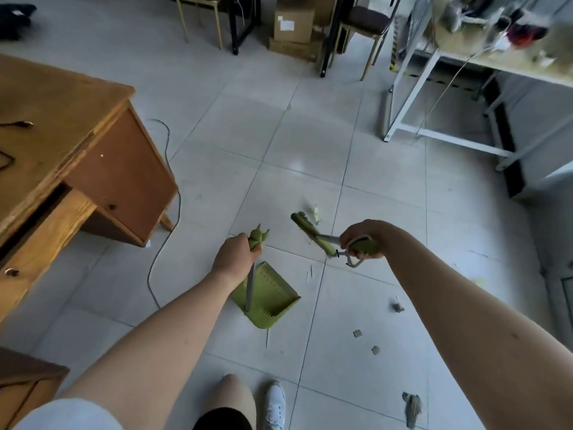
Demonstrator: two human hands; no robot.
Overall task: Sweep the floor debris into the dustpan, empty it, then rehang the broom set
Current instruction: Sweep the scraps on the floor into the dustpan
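Green plastic fills both your fists: your left hand (236,255) wraps its fingers tight around the dustpan handle (250,287), the dustpan (270,297) resting on the tiled floor (372,169); your right hand (364,238) grips the broom (313,232) handle, its head near debris (397,307) scattered right of the pan.

Green dustpan (273,301) on floor; green broom (311,232) raised
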